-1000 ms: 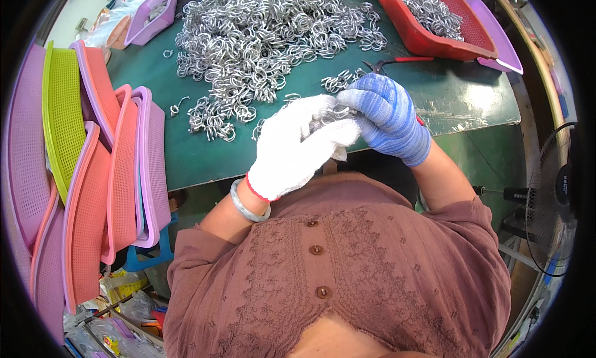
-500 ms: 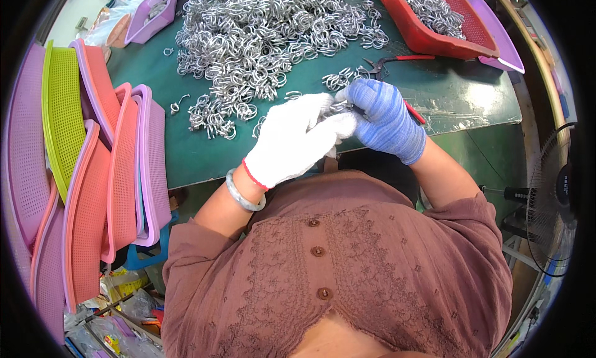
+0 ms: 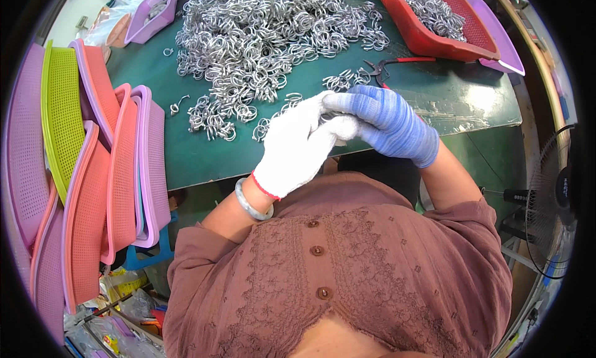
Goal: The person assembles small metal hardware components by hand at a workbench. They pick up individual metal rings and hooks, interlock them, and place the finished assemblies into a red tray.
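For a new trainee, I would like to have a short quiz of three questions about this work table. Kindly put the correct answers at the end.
1. True or false: the red basket at the upper right contains metal rings.
2. Choose one. The red-handled pliers lie on:
A) the floor
B) the green table
C) a purple basket
3. Fill in the colour: the left glove is white, and the right glove is ____.

Key: 1. True. 2. B. 3. Blue.
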`<state>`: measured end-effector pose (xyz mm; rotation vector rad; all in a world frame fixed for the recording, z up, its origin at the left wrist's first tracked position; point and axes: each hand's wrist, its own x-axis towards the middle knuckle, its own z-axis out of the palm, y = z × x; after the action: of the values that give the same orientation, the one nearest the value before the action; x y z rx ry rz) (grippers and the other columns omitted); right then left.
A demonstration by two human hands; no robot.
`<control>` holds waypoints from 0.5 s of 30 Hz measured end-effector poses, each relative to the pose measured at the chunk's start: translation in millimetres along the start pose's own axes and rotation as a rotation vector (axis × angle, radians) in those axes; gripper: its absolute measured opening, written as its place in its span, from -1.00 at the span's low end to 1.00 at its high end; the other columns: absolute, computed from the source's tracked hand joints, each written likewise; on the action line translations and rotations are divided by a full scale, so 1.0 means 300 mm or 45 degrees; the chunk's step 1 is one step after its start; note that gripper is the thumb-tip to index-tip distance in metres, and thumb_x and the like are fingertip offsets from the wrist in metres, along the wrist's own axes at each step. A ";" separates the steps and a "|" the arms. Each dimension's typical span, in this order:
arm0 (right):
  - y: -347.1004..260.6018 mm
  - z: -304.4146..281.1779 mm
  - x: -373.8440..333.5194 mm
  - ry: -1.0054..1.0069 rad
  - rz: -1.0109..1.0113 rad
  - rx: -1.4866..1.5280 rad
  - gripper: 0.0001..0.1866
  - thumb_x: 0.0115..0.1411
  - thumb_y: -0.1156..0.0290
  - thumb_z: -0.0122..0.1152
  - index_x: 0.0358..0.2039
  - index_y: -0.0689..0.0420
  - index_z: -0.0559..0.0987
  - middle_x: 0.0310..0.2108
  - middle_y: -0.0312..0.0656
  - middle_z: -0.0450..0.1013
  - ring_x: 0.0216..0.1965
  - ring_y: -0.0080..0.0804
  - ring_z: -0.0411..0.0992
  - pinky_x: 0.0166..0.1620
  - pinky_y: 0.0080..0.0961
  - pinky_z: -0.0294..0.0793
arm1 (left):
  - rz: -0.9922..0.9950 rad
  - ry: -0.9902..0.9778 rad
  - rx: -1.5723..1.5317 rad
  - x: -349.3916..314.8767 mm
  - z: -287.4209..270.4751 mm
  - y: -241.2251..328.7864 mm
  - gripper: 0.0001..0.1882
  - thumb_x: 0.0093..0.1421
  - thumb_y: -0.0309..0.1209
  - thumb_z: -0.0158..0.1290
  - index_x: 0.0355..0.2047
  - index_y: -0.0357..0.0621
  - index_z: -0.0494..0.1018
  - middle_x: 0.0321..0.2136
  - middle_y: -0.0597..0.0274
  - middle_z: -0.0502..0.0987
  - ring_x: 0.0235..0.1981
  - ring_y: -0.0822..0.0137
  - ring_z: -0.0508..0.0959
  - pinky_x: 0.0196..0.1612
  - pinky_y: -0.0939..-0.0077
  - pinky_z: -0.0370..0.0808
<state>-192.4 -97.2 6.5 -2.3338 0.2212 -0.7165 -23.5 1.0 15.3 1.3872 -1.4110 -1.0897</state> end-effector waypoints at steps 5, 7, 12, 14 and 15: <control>0.028 0.000 -0.024 -0.011 -0.087 0.007 -0.57 0.09 0.52 0.18 0.03 0.15 0.47 -0.36 -0.02 0.47 -0.28 -0.03 0.48 -0.18 -0.29 0.47 | 0.149 0.043 0.093 -0.001 0.017 -0.066 -0.67 0.20 -0.24 0.09 -0.10 -0.15 0.47 -0.49 0.21 0.60 -0.50 0.36 0.62 -0.39 0.54 0.49; 0.020 0.008 -0.027 0.024 -0.095 -0.069 -0.57 0.09 0.51 0.18 0.02 0.16 0.48 -0.38 -0.02 0.47 -0.31 -0.04 0.49 -0.22 -0.29 0.48 | 0.151 0.071 0.058 -0.005 0.024 -0.072 -0.69 0.20 -0.25 0.08 -0.11 -0.15 0.46 -0.51 0.21 0.59 -0.51 0.36 0.62 -0.40 0.54 0.49; 0.015 0.039 -0.036 0.142 -0.150 -0.398 -0.54 0.05 0.53 0.17 0.03 0.20 0.43 -0.45 -0.05 0.47 -0.42 -0.07 0.49 -0.36 -0.29 0.49 | 0.261 0.194 0.193 -0.007 0.040 -0.032 -0.76 0.21 -0.28 0.06 -0.20 -0.16 0.43 -0.58 0.22 0.57 -0.55 0.37 0.61 -0.45 0.53 0.48; 0.010 0.053 -0.035 0.188 -0.168 -0.419 -0.53 0.04 0.54 0.16 0.03 0.22 0.41 -0.47 -0.06 0.46 -0.45 -0.08 0.49 -0.39 -0.29 0.48 | 0.292 0.232 0.248 -0.013 0.044 -0.024 -0.79 0.21 -0.30 0.05 -0.25 -0.17 0.42 -0.62 0.23 0.55 -0.57 0.39 0.60 -0.47 0.54 0.47; 0.011 0.062 -0.035 0.215 -0.180 -0.403 -0.52 0.04 0.54 0.16 0.03 0.22 0.40 -0.48 -0.07 0.46 -0.46 -0.08 0.48 -0.40 -0.29 0.48 | 0.237 0.210 0.158 -0.013 0.048 -0.028 -0.81 0.21 -0.32 0.04 -0.26 -0.16 0.43 -0.63 0.24 0.54 -0.59 0.41 0.59 -0.48 0.55 0.46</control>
<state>-190.9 -85.7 -11.8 -2.6087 0.2626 -1.0137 -35.3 5.2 3.7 1.3685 -1.4735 -0.7626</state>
